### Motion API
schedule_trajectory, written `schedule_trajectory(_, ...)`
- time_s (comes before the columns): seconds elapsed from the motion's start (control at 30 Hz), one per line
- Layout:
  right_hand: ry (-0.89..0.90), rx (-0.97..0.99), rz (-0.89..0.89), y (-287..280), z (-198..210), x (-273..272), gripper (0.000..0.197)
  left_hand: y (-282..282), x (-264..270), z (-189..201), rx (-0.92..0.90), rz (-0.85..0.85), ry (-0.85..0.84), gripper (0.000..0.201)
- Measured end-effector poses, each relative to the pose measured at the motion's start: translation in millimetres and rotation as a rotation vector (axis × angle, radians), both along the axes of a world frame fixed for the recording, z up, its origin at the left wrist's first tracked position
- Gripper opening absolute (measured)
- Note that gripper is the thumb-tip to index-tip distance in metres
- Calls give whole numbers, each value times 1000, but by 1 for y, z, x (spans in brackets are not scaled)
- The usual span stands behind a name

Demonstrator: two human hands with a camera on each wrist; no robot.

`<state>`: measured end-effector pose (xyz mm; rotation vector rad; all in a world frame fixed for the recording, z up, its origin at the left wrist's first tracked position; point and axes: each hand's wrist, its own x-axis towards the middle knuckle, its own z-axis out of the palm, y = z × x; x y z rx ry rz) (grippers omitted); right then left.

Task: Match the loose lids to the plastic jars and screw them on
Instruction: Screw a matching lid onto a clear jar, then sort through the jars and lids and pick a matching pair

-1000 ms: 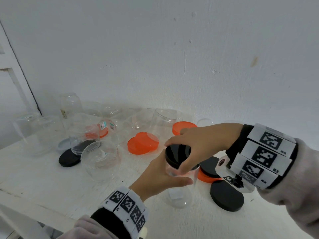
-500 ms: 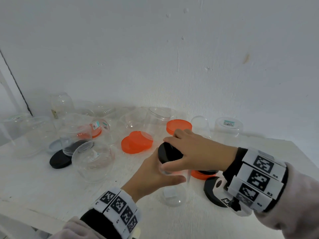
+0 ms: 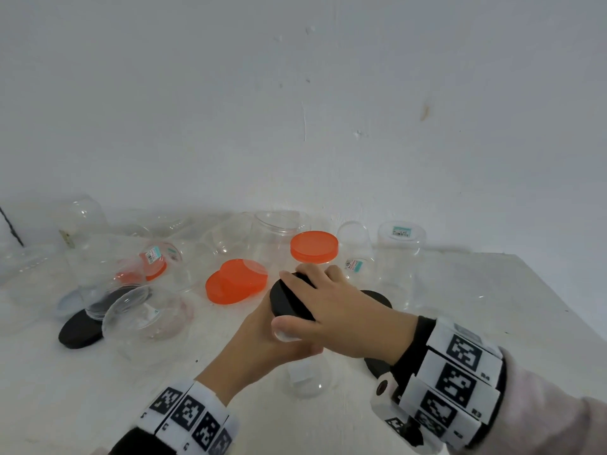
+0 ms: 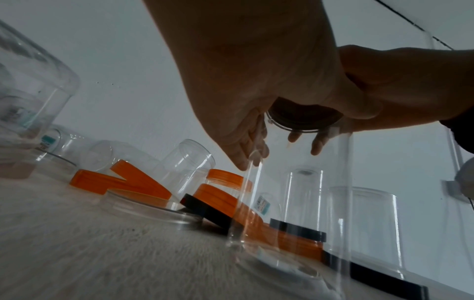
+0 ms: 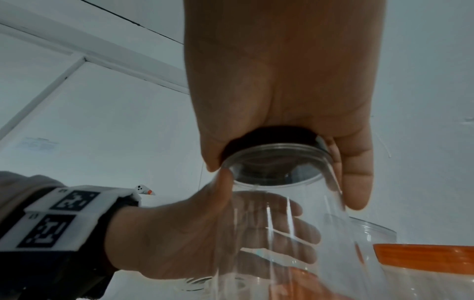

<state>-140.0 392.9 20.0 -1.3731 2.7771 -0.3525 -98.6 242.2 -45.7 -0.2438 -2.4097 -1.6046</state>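
Black lid (image 3: 290,298) sits on the clear jar (image 3: 303,379) at lower centre, right hand (image 3: 341,315) clamped over it, left hand (image 3: 259,346) wrapped round the jar's upper wall. Thin, light, slick plastic, I'd say: grip the lid's rim, steady the body below the neck.

A plain indoor corner, perhaps a spare room at home; bare white plaster wall (image 3: 295,110), scuffed and marked; white-painted wooden surface (image 3: 460,307) against it; white frame moulding (image 5: 84,58) at ten o'clock.
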Motion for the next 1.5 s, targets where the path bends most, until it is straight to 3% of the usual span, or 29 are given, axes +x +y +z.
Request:
schedule_trajectory(0.13,13,-27,17,10,-4,2,68,1,1,-2,-45,-14,-17,74)
schedule_trajectory(0.4,-184,-230,-128,72,-5,-2,79,-22,-7,-16,-413,-30,-274,97)
schedule_trajectory(0.5,-238,-360,-172,106,-4,3,82,-27,-15,-17,-486,-63,-291,85)
schedule_trajectory(0.73,-171,-766,-311,186,39,23,76,-22,-57,-10,-675,54,-106,55)
schedule_trajectory(0.83,-80,-946,-367,216,65,19,76,-20,-74,-9,-762,103,-97,57)
schedule_trajectory(0.93,79,-1001,-504,245,76,-5,65,-20,-85,-10,-849,103,-222,67)
schedule_trajectory(1.0,169,-976,-645,261,71,-32,65,-20,-89,-12,-864,86,-295,69)
schedule_trajectory(1.13,287,-726,-838,273,47,-94,73,-19,-91,-19,-859,85,-378,71)
schedule_trajectory(1.33,147,-392,-824,258,17,-164,70,-19,-91,-26,-847,105,-397,77)
schedule_trajectory(1.5,96,-280,-819,245,12,-203,70,-20,-91,-27,-844,91,-424,78)
